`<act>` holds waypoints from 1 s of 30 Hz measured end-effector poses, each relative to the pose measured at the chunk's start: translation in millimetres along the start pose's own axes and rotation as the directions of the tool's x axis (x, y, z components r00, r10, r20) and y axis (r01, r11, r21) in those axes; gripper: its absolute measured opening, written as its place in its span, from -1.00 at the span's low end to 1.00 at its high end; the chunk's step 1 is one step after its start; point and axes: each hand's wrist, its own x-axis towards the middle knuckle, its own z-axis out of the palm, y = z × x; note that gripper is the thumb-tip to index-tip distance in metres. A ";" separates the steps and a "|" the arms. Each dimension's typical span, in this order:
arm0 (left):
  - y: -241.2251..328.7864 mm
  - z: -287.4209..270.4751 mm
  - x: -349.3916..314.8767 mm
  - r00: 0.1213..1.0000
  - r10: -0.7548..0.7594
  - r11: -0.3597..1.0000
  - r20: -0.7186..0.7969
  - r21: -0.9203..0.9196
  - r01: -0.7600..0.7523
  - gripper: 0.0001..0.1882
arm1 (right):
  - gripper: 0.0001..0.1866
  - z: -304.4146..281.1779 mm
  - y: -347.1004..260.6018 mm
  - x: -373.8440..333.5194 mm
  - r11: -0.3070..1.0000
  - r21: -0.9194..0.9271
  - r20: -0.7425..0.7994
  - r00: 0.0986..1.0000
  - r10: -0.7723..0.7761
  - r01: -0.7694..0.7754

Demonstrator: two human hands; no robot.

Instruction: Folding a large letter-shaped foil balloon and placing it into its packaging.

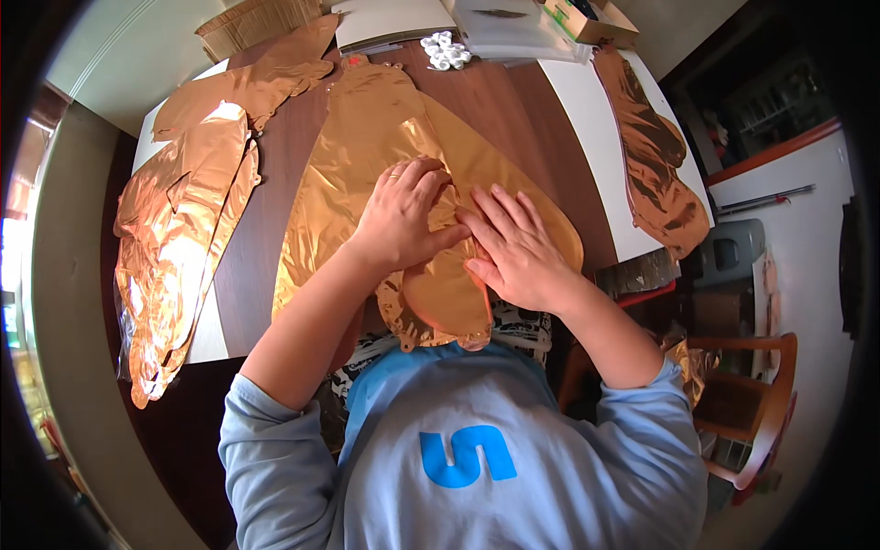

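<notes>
Both my hands, left (401, 215) and right (515, 249), press flat and open on this crinkly copper foil balloon (367, 165). It's featherlight, slippery and tears easily, so I'd grab the edges.

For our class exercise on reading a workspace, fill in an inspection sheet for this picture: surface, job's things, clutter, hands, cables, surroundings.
Surface: dark wooden table with white edges.
Job's things: flat copper foil balloon under both hands.
Clutter: more deflated copper balloons at left and right; white plastic pieces; cardboard box.
Hands: left hand and right hand press flat on the balloon.
Cables: nothing seen.
Surroundings: wooden chair at right.
</notes>
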 end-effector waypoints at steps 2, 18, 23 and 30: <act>1.4 1.7 -0.9 1.000 0.013 0.999 -0.027 0.046 -0.012 -0.36 | -0.36 0.3 0.0 -0.8 1.000 0.000 0.006 1.000 0.004 -0.004; 1.3 -0.1 -1.4 1.000 0.018 0.999 -0.023 0.043 -0.017 -0.36 | -0.36 -12.0 -10.4 -29.6 0.983 -0.142 -0.023 0.993 -0.116 0.112; 2.3 -0.2 -1.5 1.000 0.017 0.999 -0.023 0.034 -0.017 -0.36 | -0.38 -14.0 -14.2 -28.6 0.983 -0.143 -0.034 0.992 -0.119 0.113; 2.8 -1.6 -2.9 1.000 0.019 0.999 -0.012 0.033 -0.018 -0.34 | -0.40 -25.4 -21.8 -39.6 0.971 -0.140 0.061 0.980 -0.187 0.194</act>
